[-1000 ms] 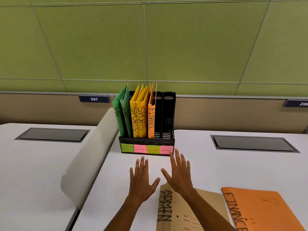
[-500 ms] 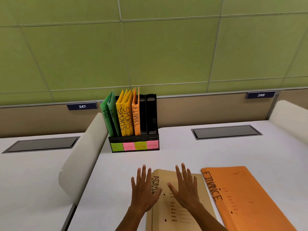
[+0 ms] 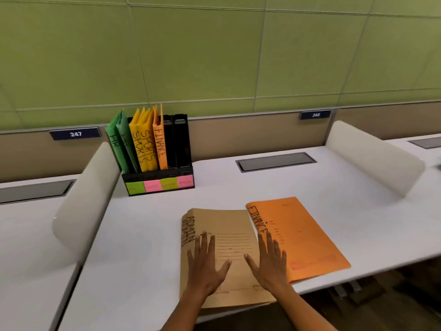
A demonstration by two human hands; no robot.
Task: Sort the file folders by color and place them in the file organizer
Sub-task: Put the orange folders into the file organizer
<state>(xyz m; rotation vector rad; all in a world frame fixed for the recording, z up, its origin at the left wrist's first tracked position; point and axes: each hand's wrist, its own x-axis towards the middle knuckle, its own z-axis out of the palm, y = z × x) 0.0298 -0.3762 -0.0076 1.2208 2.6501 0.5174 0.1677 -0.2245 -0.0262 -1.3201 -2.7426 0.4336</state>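
Note:
A black file organizer stands at the desk's back left. It holds two green HR folders, two yellow SPORTS folders and one orange FINANCE folder; its two right slots look empty. A brown ADMIN folder stack lies flat at the desk's front edge. Beside it on the right lies an orange FINANCE folder. My left hand is spread flat over the brown folder's left part. My right hand is spread over its right edge, fingers straight.
The white desk has a grey cable hatch at the back and cream dividers on the left and right. Coloured sticky labels line the organizer's base. The desk's front edge runs just under my wrists.
Both hands have drawn back from near the organizer toward me and now lie over the brown ADMIN folder. The view has tilted down and to the right.

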